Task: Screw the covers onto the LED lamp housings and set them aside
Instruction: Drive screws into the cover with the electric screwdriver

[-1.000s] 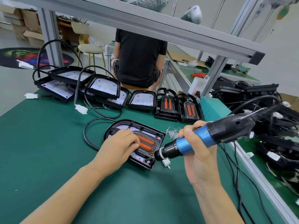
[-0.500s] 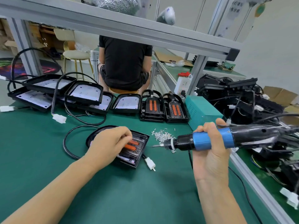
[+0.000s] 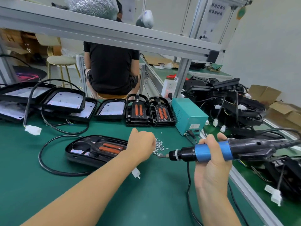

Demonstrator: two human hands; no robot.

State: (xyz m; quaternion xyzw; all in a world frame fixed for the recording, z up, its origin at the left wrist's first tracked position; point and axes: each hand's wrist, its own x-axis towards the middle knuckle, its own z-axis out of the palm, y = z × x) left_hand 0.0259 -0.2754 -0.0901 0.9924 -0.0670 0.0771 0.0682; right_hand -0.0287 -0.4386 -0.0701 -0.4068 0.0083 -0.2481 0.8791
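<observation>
With my right grip curled around the electric screwdriver and my left grip reaching into the screw pile, fingers hidden, the mid-table lamp housing looks unfinished, several open housings waiting along the far edge.

I see bright, even light from overhead; shadows on the tabletop are soft, the edges bow, the far background blurs slightly.

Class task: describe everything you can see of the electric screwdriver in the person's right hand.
The blue-and-black electric screwdriver lies almost level above the green mat, bit pointing left toward the pile of small silver screws. It has a black knurled nose, blue metallic-looking barrel, black rear and cable. The right hand grips its barrel.
</observation>
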